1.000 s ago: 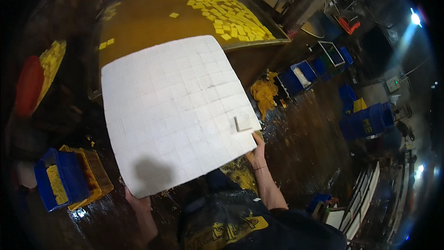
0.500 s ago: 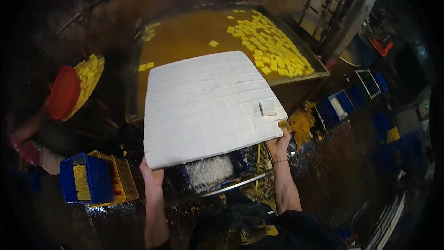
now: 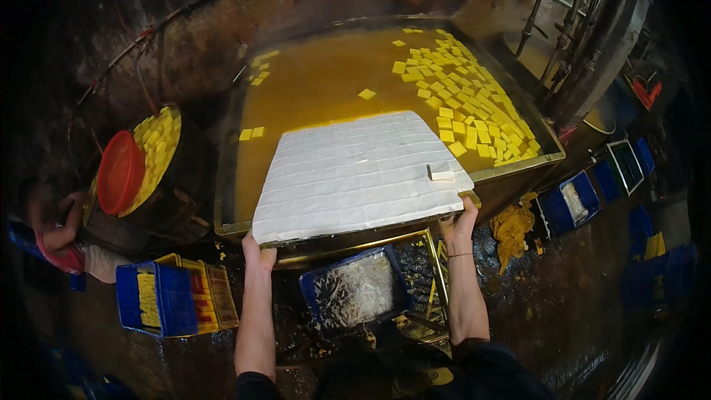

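Observation:
Between my two hands is a board (image 3: 444, 212) bearing a wide slab of white tofu (image 3: 348, 174), scored into a grid of squares. One loose white tofu piece (image 3: 442, 172) lies on top near the right corner. My left hand (image 3: 259, 253) is closed round the near left corner, and my right hand (image 3: 461, 221) round the near right corner. The board slopes away from me over a large vat (image 3: 518, 167) of amber liquid. Its far edge appears to meet the liquid. Many yellow tofu squares (image 3: 474, 104) float along the vat's right side, with a few at the left.
Below the board stands a blue crate (image 3: 404, 281) with whitish cloth-like material. At left are a red basin (image 3: 121, 172) on a tub of yellow pieces, stacked crates (image 3: 178, 304) and a seated person (image 3: 65, 233). Right of the vat lie an orange-yellow cloth (image 3: 511, 231) and blue bins (image 3: 585, 191).
The board has tipped, its far edge dropping toward the liquid in the vat. More of the blue crate below shows now. Both hands keep their hold on the corners.

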`<state>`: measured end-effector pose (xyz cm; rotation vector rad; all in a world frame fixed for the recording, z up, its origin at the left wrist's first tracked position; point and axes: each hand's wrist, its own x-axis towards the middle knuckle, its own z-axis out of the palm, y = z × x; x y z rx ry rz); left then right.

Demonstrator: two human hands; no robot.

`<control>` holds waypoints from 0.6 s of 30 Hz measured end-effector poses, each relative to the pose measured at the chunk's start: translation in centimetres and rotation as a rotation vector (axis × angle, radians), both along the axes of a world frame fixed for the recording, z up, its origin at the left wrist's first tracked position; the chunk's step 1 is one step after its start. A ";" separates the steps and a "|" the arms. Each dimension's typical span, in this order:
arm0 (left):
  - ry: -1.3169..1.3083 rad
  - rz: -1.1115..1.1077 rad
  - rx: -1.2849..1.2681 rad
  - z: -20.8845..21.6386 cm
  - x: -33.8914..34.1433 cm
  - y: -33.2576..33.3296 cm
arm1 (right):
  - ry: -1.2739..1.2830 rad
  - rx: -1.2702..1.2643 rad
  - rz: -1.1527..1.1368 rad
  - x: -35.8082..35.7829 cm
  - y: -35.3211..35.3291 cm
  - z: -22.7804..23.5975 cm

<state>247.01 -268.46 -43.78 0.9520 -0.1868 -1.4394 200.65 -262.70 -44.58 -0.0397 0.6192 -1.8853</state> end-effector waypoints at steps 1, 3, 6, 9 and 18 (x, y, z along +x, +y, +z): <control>-0.032 0.009 0.038 0.4 -0.2 -1.0 | -0.007 0.009 -0.015 0.2 -0.9 0.3; -0.127 0.014 0.116 1.5 -1.9 -1.4 | 0.007 0.044 -0.054 -0.4 -2.4 1.1; -0.552 0.065 0.185 1.8 -0.8 -0.2 | 0.060 0.032 0.020 0.5 -4.3 3.5; -1.762 -0.057 -0.100 0.1 0.4 5.6 | 0.170 0.050 -0.014 -1.3 -7.9 4.6; -1.751 -0.467 0.373 -4.9 7.5 11.7 | 0.726 0.312 0.134 1.2 -22.8 12.1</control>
